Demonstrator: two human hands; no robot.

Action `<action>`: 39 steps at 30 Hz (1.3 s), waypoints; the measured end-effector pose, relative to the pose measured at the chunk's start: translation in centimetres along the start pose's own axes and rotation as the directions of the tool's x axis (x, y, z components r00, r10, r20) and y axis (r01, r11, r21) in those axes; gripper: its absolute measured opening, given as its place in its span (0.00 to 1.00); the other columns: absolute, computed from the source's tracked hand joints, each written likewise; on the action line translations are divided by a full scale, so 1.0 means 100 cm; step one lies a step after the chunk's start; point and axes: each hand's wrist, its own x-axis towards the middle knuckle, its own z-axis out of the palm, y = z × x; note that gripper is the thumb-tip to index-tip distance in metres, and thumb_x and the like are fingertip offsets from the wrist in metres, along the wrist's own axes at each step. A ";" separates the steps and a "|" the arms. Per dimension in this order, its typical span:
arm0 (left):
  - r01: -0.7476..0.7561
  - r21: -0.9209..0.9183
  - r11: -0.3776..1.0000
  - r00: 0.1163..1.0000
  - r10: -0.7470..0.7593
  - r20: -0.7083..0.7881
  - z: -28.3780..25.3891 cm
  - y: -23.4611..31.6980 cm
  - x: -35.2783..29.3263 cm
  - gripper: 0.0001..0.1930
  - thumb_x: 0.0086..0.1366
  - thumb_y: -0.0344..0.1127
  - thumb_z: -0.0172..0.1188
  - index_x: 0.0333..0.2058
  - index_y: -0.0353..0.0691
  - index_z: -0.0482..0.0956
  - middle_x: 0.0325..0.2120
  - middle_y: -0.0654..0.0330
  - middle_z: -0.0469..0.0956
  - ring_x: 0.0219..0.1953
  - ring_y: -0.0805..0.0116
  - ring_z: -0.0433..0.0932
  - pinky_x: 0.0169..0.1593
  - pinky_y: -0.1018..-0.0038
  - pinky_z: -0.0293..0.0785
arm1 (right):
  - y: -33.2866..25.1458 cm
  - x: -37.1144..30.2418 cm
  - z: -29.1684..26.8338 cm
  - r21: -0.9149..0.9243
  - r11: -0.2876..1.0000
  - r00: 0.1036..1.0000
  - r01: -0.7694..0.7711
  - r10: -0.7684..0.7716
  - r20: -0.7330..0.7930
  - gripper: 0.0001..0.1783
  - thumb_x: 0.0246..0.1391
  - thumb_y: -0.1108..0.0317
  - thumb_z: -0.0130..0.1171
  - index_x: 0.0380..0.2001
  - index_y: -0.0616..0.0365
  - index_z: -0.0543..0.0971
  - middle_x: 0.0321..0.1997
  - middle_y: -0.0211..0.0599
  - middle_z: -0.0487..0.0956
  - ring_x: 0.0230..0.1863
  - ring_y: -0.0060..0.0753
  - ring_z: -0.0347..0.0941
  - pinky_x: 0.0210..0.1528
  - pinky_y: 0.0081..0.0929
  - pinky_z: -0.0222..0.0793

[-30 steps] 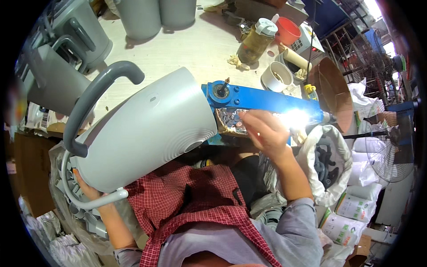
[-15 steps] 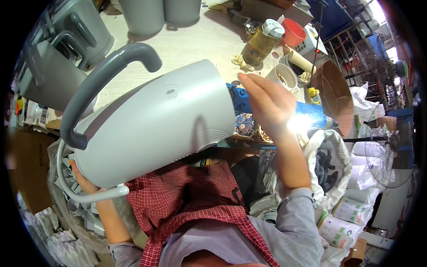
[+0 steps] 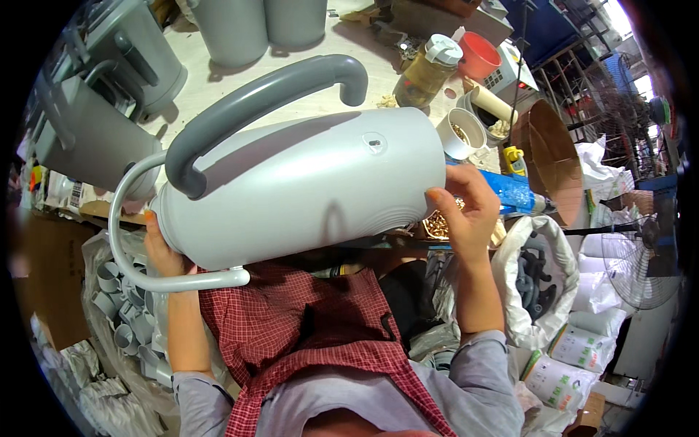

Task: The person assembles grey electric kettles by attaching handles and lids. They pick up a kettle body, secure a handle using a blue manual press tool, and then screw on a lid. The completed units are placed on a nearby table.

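Observation:
A light grey plastic thermos flask shell (image 3: 306,189) lies sideways above my lap. My left hand (image 3: 164,246) is closed on its narrower left end, partly hidden by the thin light grey bail handle (image 3: 120,240). At the wide right rim, my right hand (image 3: 472,207) grips with thumb and fingers. A thick dark grey side handle (image 3: 255,91) arches over the shell; its right end hangs free above a small oval with a hole. Behind my right hand lies a blue power tool (image 3: 513,191), apart from it.
Several grey shells (image 3: 233,29) stand on the white table (image 3: 196,91). Brass-coloured screws (image 3: 437,224) sit in a box beside my right hand. Dark handles (image 3: 535,280) fill a white sack at right; grey cup-like parts (image 3: 131,313) fill a bag at left. A fan (image 3: 632,262) stands far right.
The shell has moved right and turned slightly, its dark handle swinging right with it. My right hand has come down from beside the blue tool onto the shell's rim.

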 end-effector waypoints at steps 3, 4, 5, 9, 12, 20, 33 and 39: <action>-0.017 0.000 1.000 1.000 0.017 -0.022 0.000 -0.007 0.001 0.29 0.71 0.53 0.44 0.44 0.26 0.76 0.36 0.51 0.80 0.33 0.67 0.81 0.36 0.74 0.78 | -0.005 0.000 -0.002 0.050 0.991 0.992 -0.124 0.123 0.025 0.12 0.45 0.74 0.66 0.35 0.66 0.79 0.32 0.37 0.78 0.29 0.25 0.76 0.33 0.19 0.71; -0.024 -0.019 1.000 0.999 0.025 0.030 0.000 -0.009 0.002 0.29 0.71 0.53 0.44 0.43 0.26 0.76 0.35 0.51 0.80 0.32 0.67 0.81 0.35 0.74 0.78 | -0.010 0.001 -0.003 0.080 0.986 0.989 -0.148 0.146 0.031 0.12 0.45 0.74 0.67 0.35 0.66 0.79 0.31 0.36 0.78 0.28 0.25 0.75 0.33 0.19 0.70; -0.008 0.052 0.999 0.999 0.010 -0.040 -0.001 -0.011 0.003 0.29 0.71 0.54 0.44 0.43 0.26 0.76 0.35 0.51 0.80 0.32 0.67 0.81 0.35 0.74 0.78 | -0.017 0.004 -0.006 0.088 0.977 0.980 -0.194 0.190 0.053 0.12 0.45 0.73 0.67 0.34 0.65 0.79 0.31 0.36 0.78 0.28 0.24 0.75 0.33 0.19 0.70; -0.047 0.153 0.987 0.998 0.051 -0.028 -0.008 -0.013 0.006 0.29 0.71 0.54 0.44 0.40 0.27 0.77 0.33 0.53 0.80 0.31 0.69 0.80 0.34 0.75 0.77 | -0.050 0.033 -0.007 -0.421 0.906 0.992 -0.041 0.086 0.089 0.31 0.36 0.66 0.73 0.47 0.62 0.75 0.40 0.41 0.75 0.40 0.33 0.73 0.42 0.27 0.70; -0.128 0.319 0.939 0.986 0.155 -0.060 -0.014 -0.010 0.008 0.30 0.71 0.55 0.43 0.37 0.28 0.78 0.31 0.56 0.81 0.30 0.71 0.80 0.32 0.76 0.76 | -0.054 0.067 0.016 0.059 0.957 0.954 0.282 -0.287 0.089 0.28 0.47 0.70 0.64 0.54 0.62 0.71 0.51 0.45 0.76 0.50 0.40 0.75 0.53 0.31 0.68; -0.079 0.220 0.972 0.990 0.103 -0.099 -0.006 0.005 0.007 0.28 0.71 0.54 0.44 0.37 0.29 0.78 0.30 0.57 0.80 0.30 0.71 0.79 0.32 0.76 0.75 | -0.032 0.089 0.053 0.513 0.848 0.924 -0.132 -0.082 0.373 0.24 0.55 0.70 0.62 0.54 0.66 0.72 0.42 0.34 0.79 0.39 0.21 0.74 0.40 0.18 0.72; -0.045 0.238 0.970 0.994 0.067 -0.083 0.002 0.009 0.013 0.27 0.70 0.55 0.47 0.37 0.31 0.78 0.31 0.57 0.80 0.33 0.72 0.79 0.36 0.77 0.74 | -0.042 0.077 0.044 0.154 0.983 0.938 0.101 -0.146 0.316 0.20 0.49 0.69 0.66 0.47 0.64 0.78 0.40 0.34 0.81 0.40 0.21 0.75 0.44 0.19 0.71; -0.068 0.240 0.968 0.992 0.092 -0.088 -0.005 0.003 0.013 0.26 0.70 0.54 0.46 0.41 0.32 0.76 0.37 0.54 0.79 0.37 0.70 0.79 0.42 0.74 0.76 | -0.045 0.072 0.045 0.027 0.980 0.945 0.197 -0.197 0.263 0.20 0.49 0.67 0.65 0.45 0.62 0.79 0.38 0.40 0.82 0.40 0.26 0.78 0.44 0.23 0.71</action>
